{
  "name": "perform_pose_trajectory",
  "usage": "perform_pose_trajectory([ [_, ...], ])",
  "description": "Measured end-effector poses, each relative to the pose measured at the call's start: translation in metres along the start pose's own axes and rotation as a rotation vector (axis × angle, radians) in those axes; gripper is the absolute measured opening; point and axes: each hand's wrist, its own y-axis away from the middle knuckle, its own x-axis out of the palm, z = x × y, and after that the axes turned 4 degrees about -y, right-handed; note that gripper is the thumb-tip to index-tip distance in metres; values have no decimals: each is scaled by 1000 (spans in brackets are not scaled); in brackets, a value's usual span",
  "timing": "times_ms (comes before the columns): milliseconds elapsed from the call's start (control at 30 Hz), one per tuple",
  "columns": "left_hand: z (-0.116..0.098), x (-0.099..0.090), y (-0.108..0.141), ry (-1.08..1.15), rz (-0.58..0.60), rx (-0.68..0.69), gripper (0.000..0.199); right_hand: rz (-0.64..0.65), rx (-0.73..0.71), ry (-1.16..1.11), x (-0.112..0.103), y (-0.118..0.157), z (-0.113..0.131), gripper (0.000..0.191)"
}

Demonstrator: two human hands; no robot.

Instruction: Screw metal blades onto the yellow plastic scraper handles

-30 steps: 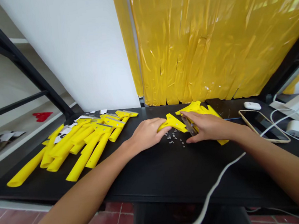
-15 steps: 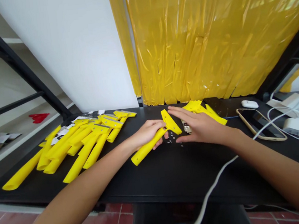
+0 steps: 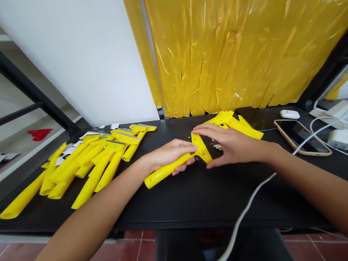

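My left hand (image 3: 173, 152) is wrapped round the neck of a yellow scraper (image 3: 166, 171), its thumb on the base of the wide head. The handle slants down to the left, and the head faces right. My right hand (image 3: 232, 142) spans that head, with fingertips at its upper corner and the thumb at its lower corner. Small metal plates (image 3: 217, 145) lie on the black table beside the right hand, partly hidden by it. A few tiny bits of hardware near the head are mostly covered.
Several yellow scrapers with metal blades (image 3: 101, 155) lie heaped at left. More yellow handles (image 3: 244, 126) are behind my right hand. At right are a phone (image 3: 302, 137), a white earbud case (image 3: 289, 114), a charger (image 3: 343, 135) and white cables. One cable (image 3: 249, 214) crosses the table's front edge.
My right hand has moved left and down, closing on both ends of the scraper's head. The scraper has turned slightly in my left hand, its handle lying flatter.
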Motion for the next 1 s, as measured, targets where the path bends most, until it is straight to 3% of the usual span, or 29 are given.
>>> perform_pose_trajectory([
  [267, 2, -6, 0, -45, 85, 25, 43, -86, 40, -160, 0, -1, 3, 93],
  [500, 1, -8, 2, 7, 99, 7, 40, -166, 152, -317, 2, -3, 12, 84],
  [833, -5, -3, 10, 30, 118, -30, 52, -277, 274, -487, 10, -5, 20, 71],
  [933, -5, -1, 10, 18, 151, -50, 56, -374, 251, -448, 6, -6, 20, 64],
  [1000, -5, 0, 9, -6, 130, -71, 54, -434, 247, -300, -7, -4, 16, 65],
])
